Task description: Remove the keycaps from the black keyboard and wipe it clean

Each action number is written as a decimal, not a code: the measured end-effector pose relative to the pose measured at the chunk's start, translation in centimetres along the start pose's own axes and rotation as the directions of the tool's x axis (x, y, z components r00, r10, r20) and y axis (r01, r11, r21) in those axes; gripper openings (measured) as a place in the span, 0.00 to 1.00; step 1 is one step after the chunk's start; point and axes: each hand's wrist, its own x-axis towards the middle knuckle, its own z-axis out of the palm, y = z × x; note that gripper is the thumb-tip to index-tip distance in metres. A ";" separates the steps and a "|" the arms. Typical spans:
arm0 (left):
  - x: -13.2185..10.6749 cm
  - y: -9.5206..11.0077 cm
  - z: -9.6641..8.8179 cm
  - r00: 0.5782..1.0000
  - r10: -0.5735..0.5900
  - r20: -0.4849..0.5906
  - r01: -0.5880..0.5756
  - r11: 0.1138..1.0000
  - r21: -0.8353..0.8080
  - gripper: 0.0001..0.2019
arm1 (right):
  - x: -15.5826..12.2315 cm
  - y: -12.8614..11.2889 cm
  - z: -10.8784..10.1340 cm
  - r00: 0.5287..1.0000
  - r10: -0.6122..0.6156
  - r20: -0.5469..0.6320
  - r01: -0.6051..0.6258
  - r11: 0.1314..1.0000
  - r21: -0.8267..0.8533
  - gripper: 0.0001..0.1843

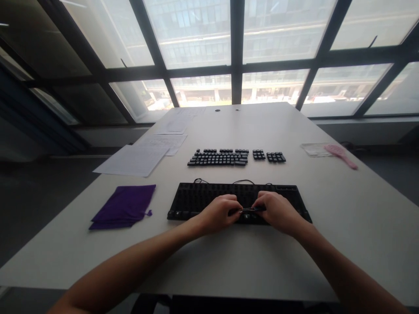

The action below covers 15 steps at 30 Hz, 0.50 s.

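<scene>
**Left hand [220,212] and right hand [274,206] pinching a slender tool [248,209] over a keyboard [196,197]**

The slender tool spans the narrow gap between the two hands, its long axis running left to right, roughly parallel to that of the keyboard. The fingers of both hands are pressed together on it: those of the left hand pinch the thin, metallic-looking end, those of the right hand the darker end. Neither hand is nearer — each touches the tool. The keyboard lies directly beneath, its long edges running across the person's view; the tool sits slightly right of its middle, towards its front edge. Whether tool and keyboard touch cannot be told. A few keys show in the front row, one of them [247,216] just on the near side of the tool.

Beyond the keyboard, on the white tabletop [209,266], dark keycaps are laid out in keyboard order: a wide main block [218,159], a small middle block [259,155] and a number block [276,157] at the right.

Of containers, a purple cloth pouch [122,206] lies flat to the left of the keyboard, a short cord [149,213] at its side — its contents, if any, are hidden. Printed papers [132,161] lie farther left; a pink hairbrush [340,155] rests at the right beside a pale, translucent packet [312,150], whose contents are indistinct.
</scene>
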 end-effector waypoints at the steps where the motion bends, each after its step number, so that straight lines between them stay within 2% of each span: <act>1: 0.0 0.0 0.0 1.000 -0.005 0.000 0.005 1.000 0.001 0.06 | -0.1 -0.1 0.0 1.000 -0.008 0.001 0.008 1.000 -0.023 0.09; 4: -0.1 -0.1 0.2 1.000 -0.014 -0.005 0.014 1.000 0.006 0.06 | -0.4 -0.4 -0.1 1.000 -0.022 0.013 0.023 0.998 -0.060 0.11; 15: 0.0 -0.1 0.2 1.000 -0.010 -0.029 0.011 1.000 0.019 0.06 | -0.7 -0.8 0.5 1.000 -0.013 -0.010 0.012 0.995 -0.101 0.07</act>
